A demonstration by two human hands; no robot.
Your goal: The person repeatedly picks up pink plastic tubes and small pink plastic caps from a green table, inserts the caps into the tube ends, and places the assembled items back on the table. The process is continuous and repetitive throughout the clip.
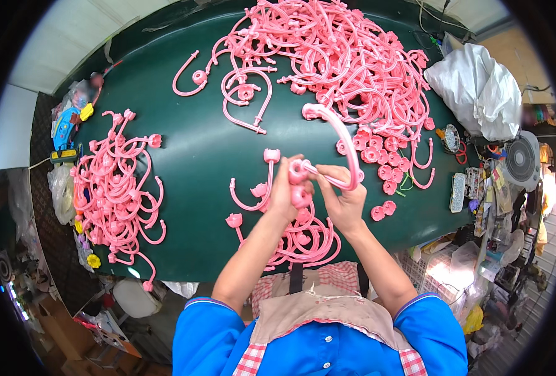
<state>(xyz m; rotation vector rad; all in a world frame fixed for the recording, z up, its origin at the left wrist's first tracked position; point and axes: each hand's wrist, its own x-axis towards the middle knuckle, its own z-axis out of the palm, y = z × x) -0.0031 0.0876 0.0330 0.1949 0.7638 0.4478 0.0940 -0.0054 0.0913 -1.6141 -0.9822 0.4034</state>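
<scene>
Left grip (pixel 288 191) clenched on pink flower knobs (pixel 300 183), right grip (pixel 342 194) clenched on a curved pink tube (pixel 340 135), both held up over the green desk (pixel 196 150). Could slip and pop apart if squeezed crooked. Could drop into the pink pile (pixel 303 241) below and get tangled.

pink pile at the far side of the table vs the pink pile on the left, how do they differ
The far pile is much larger and more densely tangled, spreading toward the white bag; the left pile is smaller, looser, stretched along the table's left edge. Loose round caps lie beside the far pile only. Both hold pink curved tubes with knobbed ends.
</scene>
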